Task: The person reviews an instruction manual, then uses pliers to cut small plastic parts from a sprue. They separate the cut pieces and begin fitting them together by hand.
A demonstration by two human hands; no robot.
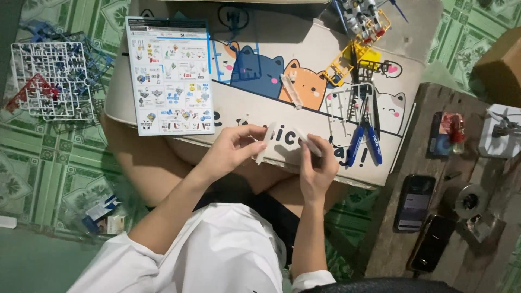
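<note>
A small white plastic piece (266,145) is held by the left hand (230,151), and another white piece (307,144) is pinched by the right hand (317,165). Blue-handled cutters (364,142) and a folded paper sheet of pictures (171,76) are laid on a cream board with cartoon cats (260,49).

1. The white part (267,144) in the left hand (230,152) is half covered by the fingers; its shape cannot be told.
2. The piece in the right hand (317,171) is mostly hidden by the thumb.
3. The model figure (364,16) at the bench's far edge is cut off by the picture's top edge.
4. The manual sheet (169,76) carries drawings too small to make out.
5. The cardboard box (502,65) runs off the right edge.
</note>
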